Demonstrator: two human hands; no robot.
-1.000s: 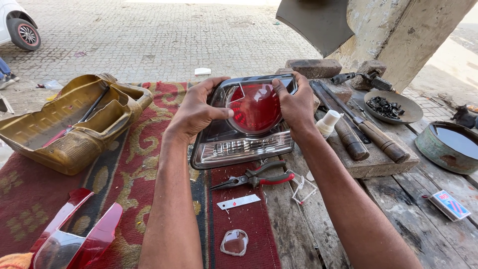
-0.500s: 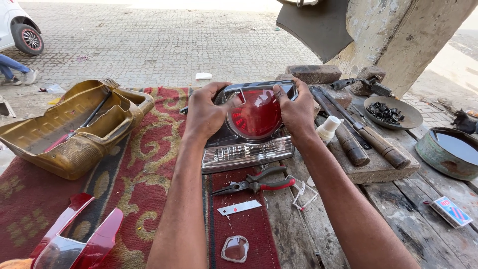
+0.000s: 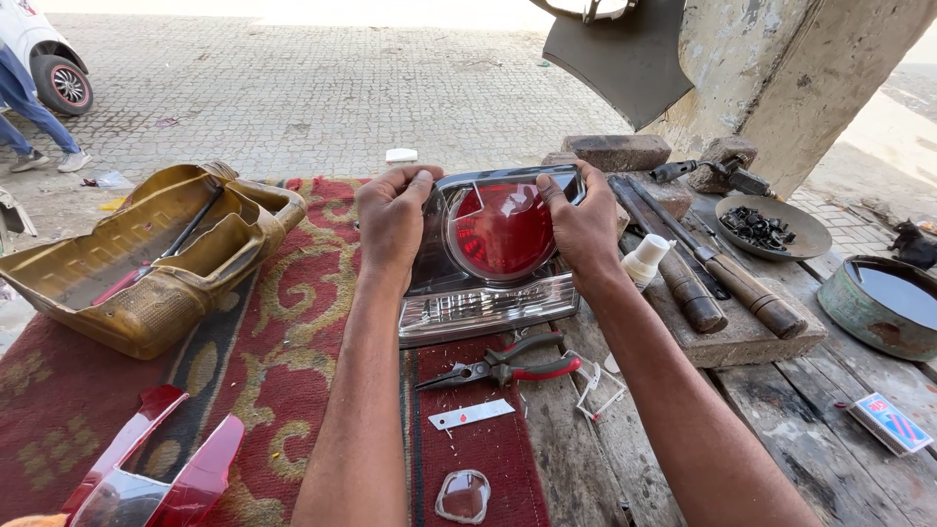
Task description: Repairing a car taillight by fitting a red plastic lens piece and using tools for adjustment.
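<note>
While both hands grip it, tail light shows cracked red lens.

I work outdoors at a worn wooden table, its left half under a red patterned rug. Beyond it a grey cobbled pavement stretches far off in bright sun. A peeling concrete pillar rises at far right. A white car stands far left.

I have both bare forearms stretched forward, roughly parallel. My left hand is curled with fingers hooked over and thumb in front; my right hand mirrors it, fingers clasped, wrist slightly bent inward.
</note>
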